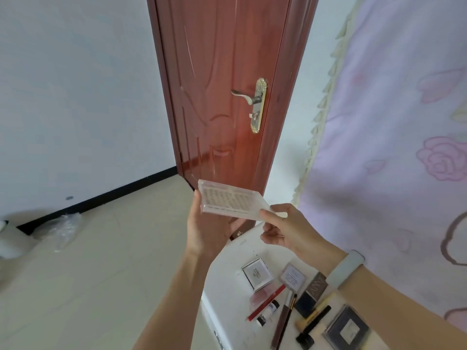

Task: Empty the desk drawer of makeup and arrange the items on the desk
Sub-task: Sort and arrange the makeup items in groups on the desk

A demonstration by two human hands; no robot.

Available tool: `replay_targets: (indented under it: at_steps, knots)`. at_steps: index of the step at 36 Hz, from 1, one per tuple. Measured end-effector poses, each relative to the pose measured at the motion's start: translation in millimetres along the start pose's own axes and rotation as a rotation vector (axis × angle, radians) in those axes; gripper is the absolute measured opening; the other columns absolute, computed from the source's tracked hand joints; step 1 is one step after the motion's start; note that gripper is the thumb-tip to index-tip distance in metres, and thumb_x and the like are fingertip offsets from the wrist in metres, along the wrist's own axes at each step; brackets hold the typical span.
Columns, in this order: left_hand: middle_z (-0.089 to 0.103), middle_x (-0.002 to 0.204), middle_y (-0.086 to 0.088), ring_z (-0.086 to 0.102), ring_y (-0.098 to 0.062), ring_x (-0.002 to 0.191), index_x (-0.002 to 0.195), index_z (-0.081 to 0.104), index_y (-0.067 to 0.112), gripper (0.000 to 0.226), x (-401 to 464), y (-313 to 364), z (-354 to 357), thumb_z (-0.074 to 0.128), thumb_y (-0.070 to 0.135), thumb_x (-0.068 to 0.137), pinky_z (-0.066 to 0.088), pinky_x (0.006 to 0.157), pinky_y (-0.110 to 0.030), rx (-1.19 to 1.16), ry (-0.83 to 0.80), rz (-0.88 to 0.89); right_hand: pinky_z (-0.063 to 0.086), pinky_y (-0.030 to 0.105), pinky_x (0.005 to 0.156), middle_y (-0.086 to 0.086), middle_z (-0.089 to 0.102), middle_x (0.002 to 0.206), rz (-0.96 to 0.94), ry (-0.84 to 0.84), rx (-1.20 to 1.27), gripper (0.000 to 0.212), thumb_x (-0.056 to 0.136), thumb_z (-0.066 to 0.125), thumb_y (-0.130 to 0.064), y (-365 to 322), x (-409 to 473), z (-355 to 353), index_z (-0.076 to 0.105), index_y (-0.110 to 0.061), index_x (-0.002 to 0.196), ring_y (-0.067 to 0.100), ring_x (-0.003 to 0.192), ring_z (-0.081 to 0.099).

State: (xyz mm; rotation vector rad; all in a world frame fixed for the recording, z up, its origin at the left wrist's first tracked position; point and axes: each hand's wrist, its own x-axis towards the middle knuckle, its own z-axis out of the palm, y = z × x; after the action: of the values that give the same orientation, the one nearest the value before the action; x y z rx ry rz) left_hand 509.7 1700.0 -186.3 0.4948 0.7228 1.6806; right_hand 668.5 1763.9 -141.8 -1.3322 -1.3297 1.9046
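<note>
Partly hidden: clear case (231,199) underside behind both hands, contents blurred

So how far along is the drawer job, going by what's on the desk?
Partly done, it seems. Several items already lie on the white desk: a white compact, a red pencil, brushes and a dark palette. In hand: a clear lash case, held above the desk by the left hand and right hand. It is not yet placed. The drawer is out of view, so what remains is unknown.
</note>
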Motion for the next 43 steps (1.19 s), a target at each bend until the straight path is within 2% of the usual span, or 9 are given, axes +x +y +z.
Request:
replay_targets:
  at_steps: [4, 8, 13, 17, 22, 30, 35, 40, 43]
  knots:
    - [0.053, 0.128, -0.020, 0.046, -0.038, 0.125, 0.125, 0.052, 0.008, 0.063, 0, 1, 8, 0.030, 0.058, 0.093, 0.041, 0.099, -0.050, -0.026, -0.025, 0.011, 0.056, 0.031, 0.078, 0.006, 0.062, 0.088, -0.147, 0.051, -0.414, 0.036, 0.086, 0.062, -0.035, 0, -7, -8, 0.046, -0.017, 0.111, 0.018, 0.071, 0.064]
    - [0.052, 0.128, -0.021, 0.047, -0.039, 0.123, 0.122, 0.053, 0.007, 0.060, -4, 2, 14, 0.032, 0.054, 0.092, 0.042, 0.098, -0.051, -0.020, -0.046, 0.011, 0.037, 0.009, 0.077, -0.003, 0.045, 0.119, -0.470, 0.118, -0.940, 0.043, 0.087, 0.058, -0.042, 5, -6, -20, 0.050, -0.022, 0.125, 0.011, 0.102, 0.052]
    - [0.061, 0.116, -0.018, 0.059, -0.030, 0.107, 0.109, 0.067, 0.012, 0.064, -11, 2, 22, 0.022, 0.056, 0.095, 0.051, 0.088, -0.042, 0.027, -0.081, -0.042, 0.038, 0.032, 0.100, 0.000, 0.048, 0.135, -0.889, 0.016, -1.150, 0.036, 0.091, 0.051, -0.033, 8, -13, -20, 0.059, -0.021, 0.125, 0.017, 0.122, 0.044]
    - [0.056, 0.125, -0.024, 0.056, -0.034, 0.114, 0.126, 0.053, 0.005, 0.080, -16, -1, 25, 0.020, 0.068, 0.089, 0.053, 0.089, -0.041, 0.097, -0.096, -0.047, 0.042, 0.026, 0.101, -0.012, 0.052, 0.132, -0.848, -0.031, -1.081, 0.038, 0.093, 0.053, -0.022, 11, -17, -16, 0.052, -0.027, 0.131, 0.007, 0.121, 0.049]
    - [0.057, 0.130, -0.011, 0.055, -0.029, 0.119, 0.138, 0.039, 0.020, 0.089, -18, -4, 29, 0.049, 0.077, 0.069, 0.051, 0.090, -0.044, 0.231, -0.118, -0.045, 0.045, 0.015, 0.090, -0.014, 0.056, 0.119, -0.746, -0.053, -0.900, 0.041, 0.092, 0.055, -0.019, 10, -17, -15, 0.051, -0.031, 0.130, -0.003, 0.104, 0.054]
    - [0.066, 0.111, -0.004, 0.065, -0.018, 0.104, 0.126, 0.041, 0.023, 0.061, -23, -4, 39, 0.057, 0.061, 0.080, 0.054, 0.080, -0.028, 0.526, -0.152, -0.007, 0.048, 0.025, 0.092, -0.011, 0.052, 0.120, -0.679, -0.055, -0.930, 0.047, 0.089, 0.056, -0.022, 3, -22, -10, 0.047, -0.036, 0.132, 0.004, 0.106, 0.054]
    - [0.063, 0.121, -0.005, 0.063, -0.022, 0.109, 0.147, 0.019, 0.031, 0.066, -22, 4, 39, 0.047, 0.050, 0.090, 0.053, 0.088, -0.038, 0.575, -0.184, 0.003, 0.052, 0.035, 0.082, -0.007, 0.062, 0.116, -0.701, 0.005, -0.983, 0.052, 0.086, 0.057, -0.023, 3, -22, -5, 0.043, -0.030, 0.135, 0.016, 0.094, 0.062]
    - [0.072, 0.102, -0.004, 0.069, -0.020, 0.093, 0.142, 0.037, 0.025, 0.057, -22, 4, 36, 0.049, 0.040, 0.088, 0.055, 0.078, -0.027, 0.651, -0.075, 0.054, 0.052, 0.040, 0.084, 0.000, 0.068, 0.107, -0.693, 0.017, -0.977, 0.049, 0.086, 0.057, -0.029, 4, -19, -1, 0.048, -0.029, 0.133, 0.025, 0.089, 0.065]
    - [0.073, 0.098, -0.005, 0.070, -0.020, 0.089, 0.138, 0.046, 0.023, 0.056, -23, 3, 35, 0.053, 0.041, 0.086, 0.057, 0.079, -0.035, 0.683, 0.004, 0.057, 0.052, 0.038, 0.087, 0.001, 0.068, 0.111, -0.682, 0.012, -0.950, 0.045, 0.086, 0.059, -0.025, 6, -18, 1, 0.050, -0.025, 0.131, 0.025, 0.092, 0.066]
